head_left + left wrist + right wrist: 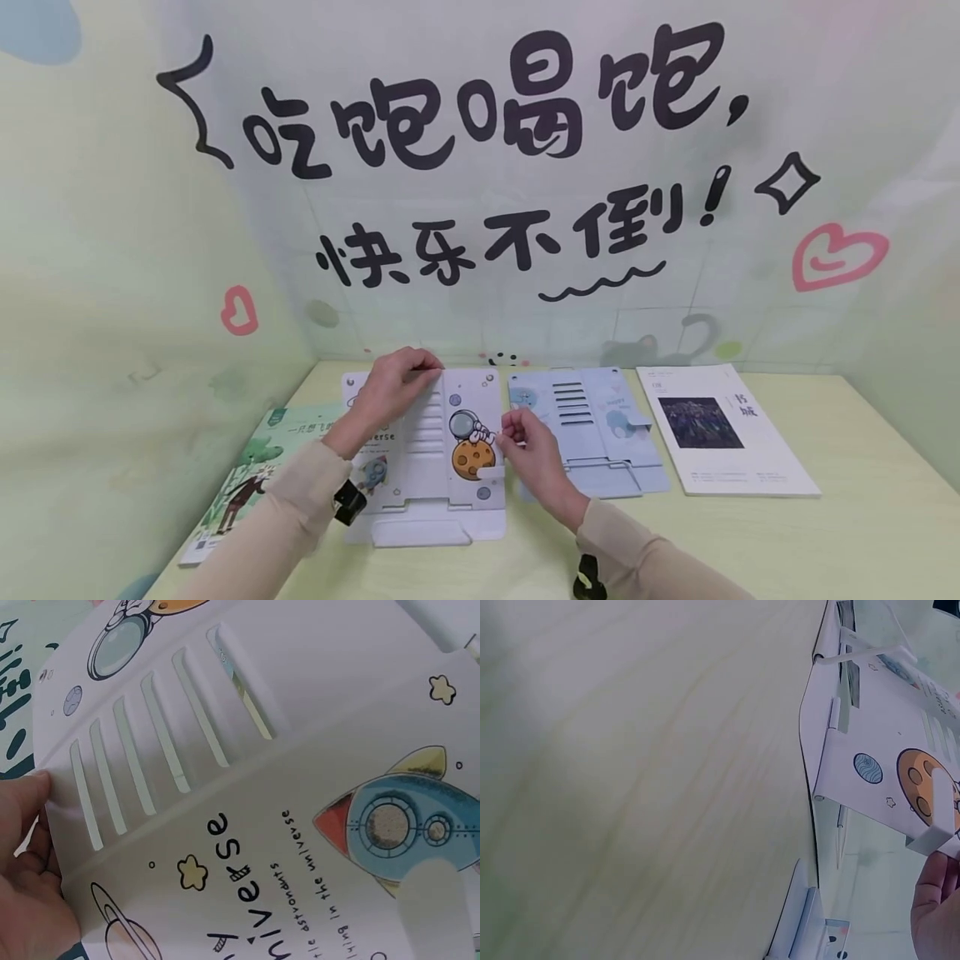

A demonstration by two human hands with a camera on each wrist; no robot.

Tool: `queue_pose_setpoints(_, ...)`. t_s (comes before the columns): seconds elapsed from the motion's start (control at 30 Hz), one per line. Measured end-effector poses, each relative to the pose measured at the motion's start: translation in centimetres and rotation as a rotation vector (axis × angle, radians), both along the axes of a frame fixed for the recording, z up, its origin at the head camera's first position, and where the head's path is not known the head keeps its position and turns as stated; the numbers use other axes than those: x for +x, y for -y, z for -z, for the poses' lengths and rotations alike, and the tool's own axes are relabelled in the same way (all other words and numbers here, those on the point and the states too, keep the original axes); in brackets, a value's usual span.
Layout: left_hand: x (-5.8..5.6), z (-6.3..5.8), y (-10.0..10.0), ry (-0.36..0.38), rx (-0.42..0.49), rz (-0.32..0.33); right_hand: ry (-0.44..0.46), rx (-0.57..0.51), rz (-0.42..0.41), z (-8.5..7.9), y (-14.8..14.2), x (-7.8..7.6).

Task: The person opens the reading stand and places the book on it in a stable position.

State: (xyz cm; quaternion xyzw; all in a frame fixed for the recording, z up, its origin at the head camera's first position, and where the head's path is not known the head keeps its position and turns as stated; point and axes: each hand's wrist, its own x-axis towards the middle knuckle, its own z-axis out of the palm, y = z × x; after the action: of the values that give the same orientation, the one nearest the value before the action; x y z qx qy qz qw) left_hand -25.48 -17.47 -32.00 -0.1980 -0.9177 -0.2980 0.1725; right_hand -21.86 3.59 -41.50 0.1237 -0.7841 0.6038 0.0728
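A white folding book stand [427, 487] printed with an astronaut, a cratered moon and a rocket leans back on the table, its slotted back plate raised. My left hand [393, 387] pinches its top edge, thumb in front; in the left wrist view the left hand [34, 870] grips that edge near the slots. At the right side edge, my right hand [534, 450] holds the stand with bent fingers. The right wrist view has the right hand [937, 907] just by the white page clip [934, 832], its fingertips partly hidden behind the plate.
A pale blue book stand [600, 450] lies close to the right, partly behind my right hand. Farther right is a white book [765, 467] with a dark picture. A green illustrated book [258, 450] lies to the left, partly under my left sleeve. A printed backdrop [465, 183] rises behind the table.
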Motion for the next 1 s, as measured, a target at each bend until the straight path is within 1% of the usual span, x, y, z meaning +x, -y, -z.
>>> queue_pose_setpoints(0.13,-0.3,0.3,0.4,0.000,0.016,0.041,0.024,-0.061,-0.042,0.0,-0.1,0.2)
queue_pose_setpoints(0.27,-0.5,0.3,0.7,0.008,0.026,0.078,0.096,-0.155,-0.084,0.1,-0.5,0.2)
queue_pose_setpoints(0.37,-0.5,0.2,0.9,0.012,0.028,0.109,0.145,-0.194,-0.071,0.1,-1.0,-0.1)
queue_pose_setpoints(0.43,-0.6,0.1,1.0,0.010,0.031,0.135,0.166,-0.194,-0.049,0.1,-1.3,-0.4)
queue_pose_setpoints(0.5,-0.6,0.1,1.1,0.007,0.034,0.162,0.191,-0.184,-0.029,0.1,-1.5,-0.8)
queue_pose_setpoints(0.63,-0.4,0.1,1.3,0.011,0.049,0.209,0.208,-0.118,-0.022,0.3,-1.9,-1.6)
queue_pose_setpoints(0.73,-0.1,0.1,1.4,0.031,0.066,0.247,0.193,-0.039,-0.029,0.5,-2.1,-2.1)
queue_pose_setpoints(0.83,0.2,0.0,1.5,0.054,0.084,0.303,0.178,0.031,-0.036,0.5,-2.2,-2.5)
queue_pose_setpoints(1.0,0.8,0.0,1.7,0.092,0.086,0.371,0.154,0.096,-0.049,0.3,-2.2,-3.1)
